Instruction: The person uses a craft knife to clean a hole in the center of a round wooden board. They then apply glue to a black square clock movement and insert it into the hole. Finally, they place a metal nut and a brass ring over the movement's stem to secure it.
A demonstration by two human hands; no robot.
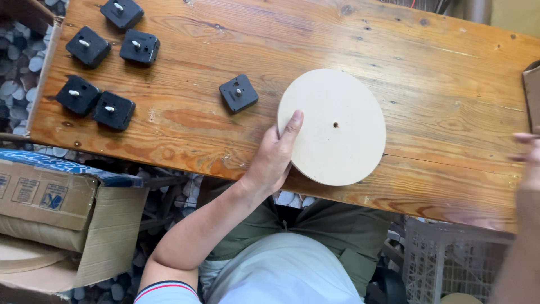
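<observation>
Pale wooden disc lying flat, centre hole facing up, left hand gripping its edge, right hand blurred, grip unclear

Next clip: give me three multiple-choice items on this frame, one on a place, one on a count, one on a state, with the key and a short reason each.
1. Where does the lone black clock mechanism lie?
A. Just left of the round wooden disc
B. On top of the disc
C. In the cardboard box

2. How many black clock mechanisms lie on the wooden table?
A. Four
B. Six
C. Eight

3. What is the left hand doing?
A. Resting flat on bare table
B. Gripping the disc by its left edge
C. Holding a mechanism

Key:
1 A: it sits on the table beside the disc's left rim, apart from it.
2 B: five grouped at the table's left end, plus the lone one.
3 B: the thumb lies on the disc's face with the palm at its edge; the right hand is blurred at the frame's right border.
</observation>
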